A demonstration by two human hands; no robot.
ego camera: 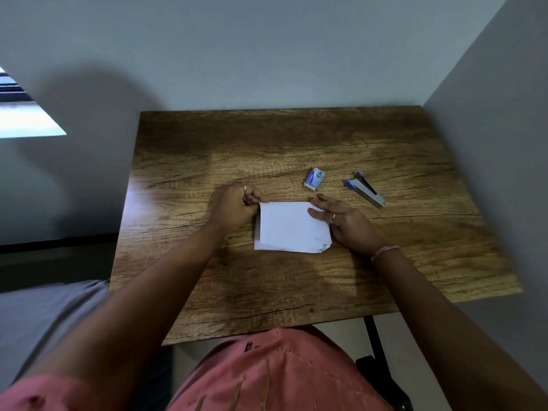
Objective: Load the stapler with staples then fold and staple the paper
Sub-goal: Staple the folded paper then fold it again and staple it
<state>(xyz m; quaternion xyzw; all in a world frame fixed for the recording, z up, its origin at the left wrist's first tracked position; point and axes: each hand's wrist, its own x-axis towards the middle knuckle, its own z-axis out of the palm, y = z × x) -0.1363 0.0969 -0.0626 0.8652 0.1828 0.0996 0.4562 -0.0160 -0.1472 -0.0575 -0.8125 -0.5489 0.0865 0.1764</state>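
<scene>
Folded paper [292, 226] on table [267, 286], left grip [234, 207] pinching corner, right grip [341, 221] spread flat

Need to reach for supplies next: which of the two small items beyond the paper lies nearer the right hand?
The staple box, blue and white, just beyond the right hand fingertips. The stapler lies farther right.
</scene>
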